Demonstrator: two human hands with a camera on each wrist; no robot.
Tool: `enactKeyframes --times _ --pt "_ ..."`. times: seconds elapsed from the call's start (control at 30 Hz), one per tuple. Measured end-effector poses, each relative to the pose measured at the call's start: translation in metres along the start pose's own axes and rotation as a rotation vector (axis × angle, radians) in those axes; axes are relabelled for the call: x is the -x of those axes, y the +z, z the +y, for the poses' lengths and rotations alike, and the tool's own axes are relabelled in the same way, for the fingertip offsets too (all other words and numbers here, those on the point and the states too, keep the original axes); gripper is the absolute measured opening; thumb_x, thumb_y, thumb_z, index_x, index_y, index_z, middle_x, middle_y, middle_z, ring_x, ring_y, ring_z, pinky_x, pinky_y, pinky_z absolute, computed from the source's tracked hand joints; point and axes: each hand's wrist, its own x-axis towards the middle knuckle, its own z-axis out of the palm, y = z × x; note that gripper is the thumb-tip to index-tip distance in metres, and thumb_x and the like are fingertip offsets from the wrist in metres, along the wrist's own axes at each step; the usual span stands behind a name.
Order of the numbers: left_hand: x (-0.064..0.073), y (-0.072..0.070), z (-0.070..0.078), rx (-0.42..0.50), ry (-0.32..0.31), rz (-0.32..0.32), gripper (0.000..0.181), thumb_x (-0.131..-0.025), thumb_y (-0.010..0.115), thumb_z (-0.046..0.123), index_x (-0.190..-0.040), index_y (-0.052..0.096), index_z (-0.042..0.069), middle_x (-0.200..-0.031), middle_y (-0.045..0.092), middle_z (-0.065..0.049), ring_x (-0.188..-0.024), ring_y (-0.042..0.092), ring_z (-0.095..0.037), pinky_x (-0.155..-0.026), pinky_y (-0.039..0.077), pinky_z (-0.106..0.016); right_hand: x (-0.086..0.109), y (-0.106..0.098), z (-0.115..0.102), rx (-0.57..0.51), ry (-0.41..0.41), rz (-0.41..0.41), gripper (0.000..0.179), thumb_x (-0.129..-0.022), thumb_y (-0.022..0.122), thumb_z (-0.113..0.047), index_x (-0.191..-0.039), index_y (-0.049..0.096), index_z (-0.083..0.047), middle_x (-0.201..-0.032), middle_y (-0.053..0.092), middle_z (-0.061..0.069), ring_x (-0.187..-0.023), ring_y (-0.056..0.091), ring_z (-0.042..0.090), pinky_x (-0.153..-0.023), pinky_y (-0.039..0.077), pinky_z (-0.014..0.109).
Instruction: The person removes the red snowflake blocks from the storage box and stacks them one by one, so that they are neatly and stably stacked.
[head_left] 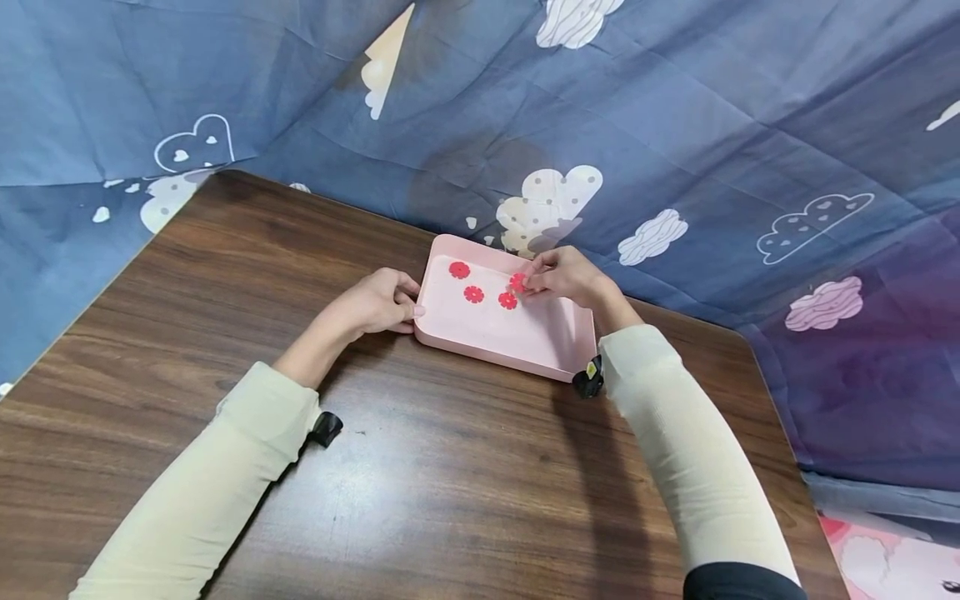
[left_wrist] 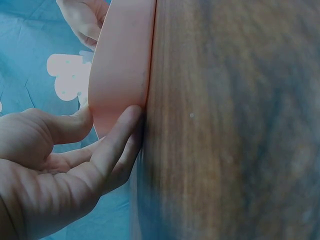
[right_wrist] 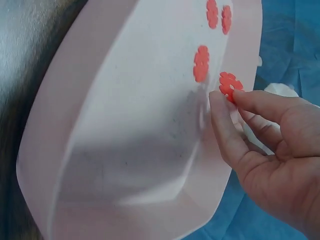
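Note:
A shallow pink tray (head_left: 487, 346) lies on the wooden table, with three red snowflake-shaped plastic discs, such as the disc (head_left: 459, 270) near its far left corner, flat on its floor. Between thumb and finger my right hand (head_left: 564, 275) pinches another red snowflake disc (right_wrist: 230, 86), held over the tray's back part. My left hand (head_left: 382, 302) is at the tray's left end. In the left wrist view its thumb touches the rim while the fingers (left_wrist: 120, 135) lie along the outer wall (left_wrist: 122, 60).
The brown wooden table (head_left: 420, 467) extends toward me and to both sides. Behind it hangs a blue cloth (head_left: 465, 108) with cloud and heart prints, close to the tray's back edge. Each sleeve has a small black device at the wrist, such as the left device (head_left: 326, 429).

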Motion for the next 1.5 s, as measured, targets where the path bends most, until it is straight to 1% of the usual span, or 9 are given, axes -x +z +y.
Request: enactKeyframes --times 0.17,0.3,0.43,0.67,0.83,0.93,1.07,1.23,1.5 --pt "0.002 0.0 0.001 -0.002 0.0 -0.001 0.044 -0.107 0.055 -0.003 -0.148 0.045 -0.017 -0.118 0.06 -0.024 -0.104 0.066 -0.024 -0.111 0.061 -0.046 0.006 -0.011 0.003 -0.047 0.013 0.002 0.023 -0.1 0.066 0.007 -0.12 0.063 0.017 -0.092 0.074 0.007 -0.082 0.075 0.014 -0.094 0.069 0.038" --pt "0.002 0.0 0.001 -0.005 -0.005 0.0 0.045 -0.108 0.055 -0.002 -0.149 0.044 -0.017 -0.121 0.06 -0.025 -0.106 0.067 -0.025 -0.111 0.061 -0.045 0.011 -0.022 0.004 0.016 0.042 0.024 0.022 -0.102 0.067 0.003 -0.121 0.064 0.013 -0.09 0.076 0.006 -0.082 0.075 0.014 -0.093 0.069 0.039" --pt "0.003 0.0 0.0 -0.005 -0.004 0.007 0.045 -0.108 0.055 -0.003 -0.149 0.044 -0.016 -0.119 0.06 -0.024 -0.102 0.067 -0.024 -0.11 0.062 -0.045 0.018 -0.036 0.007 0.038 0.081 0.038 0.023 -0.103 0.068 0.002 -0.123 0.064 0.011 -0.089 0.077 0.007 -0.081 0.077 0.016 -0.093 0.069 0.041" --pt "0.003 0.001 0.0 -0.006 -0.013 0.011 0.043 -0.108 0.055 -0.003 -0.148 0.045 -0.016 -0.119 0.061 -0.024 -0.099 0.066 -0.021 -0.107 0.064 -0.044 0.033 -0.068 0.019 0.089 0.101 0.027 0.03 -0.104 0.067 0.001 -0.13 0.061 0.013 -0.092 0.076 0.007 -0.081 0.076 0.013 -0.076 0.07 0.026" --pt "0.003 0.001 0.001 -0.01 -0.019 0.01 0.044 -0.108 0.056 -0.002 -0.148 0.045 -0.015 -0.123 0.061 -0.026 -0.101 0.068 -0.023 -0.109 0.063 -0.044 0.046 -0.09 0.035 0.085 0.127 0.018 0.031 -0.105 0.065 0.001 -0.132 0.059 0.014 -0.093 0.076 0.005 -0.08 0.076 0.011 -0.075 0.069 0.023" --pt "0.004 0.002 0.001 -0.01 -0.024 0.009 0.045 -0.108 0.056 -0.001 -0.149 0.045 -0.015 -0.124 0.061 -0.026 -0.103 0.068 -0.024 -0.11 0.062 -0.044 0.054 -0.1 0.049 0.046 0.159 0.009 0.029 -0.106 0.063 0.002 -0.132 0.057 0.015 -0.091 0.076 0.003 -0.079 0.076 0.01 -0.077 0.068 0.023" --pt "0.004 0.002 0.001 -0.011 -0.03 0.012 0.046 -0.108 0.056 -0.002 -0.15 0.043 -0.016 -0.122 0.059 -0.025 -0.106 0.069 -0.027 -0.11 0.062 -0.044 0.063 -0.108 0.068 -0.004 0.209 -0.004 0.03 -0.105 0.062 0.006 -0.132 0.056 0.017 -0.091 0.077 0.003 -0.08 0.077 0.011 -0.081 0.069 0.026" --pt "0.005 0.003 0.001 -0.005 -0.018 0.006 0.046 -0.109 0.055 -0.002 -0.151 0.043 -0.016 -0.122 0.059 -0.025 -0.106 0.068 -0.026 -0.111 0.062 -0.044 0.073 -0.115 0.087 -0.009 0.249 -0.027 0.028 -0.102 0.06 0.011 -0.129 0.056 0.02 -0.092 0.076 0.004 -0.081 0.077 0.013 -0.082 0.07 0.027" --pt "0.005 0.004 0.003 -0.008 -0.007 -0.003 0.046 -0.109 0.053 -0.002 -0.151 0.042 -0.017 -0.124 0.058 -0.026 -0.108 0.067 -0.027 -0.112 0.061 -0.045 0.079 -0.116 0.104 -0.006 0.267 -0.04 0.025 -0.101 0.059 0.014 -0.125 0.057 0.019 -0.09 0.074 0.003 -0.079 0.076 0.013 -0.08 0.07 0.027"
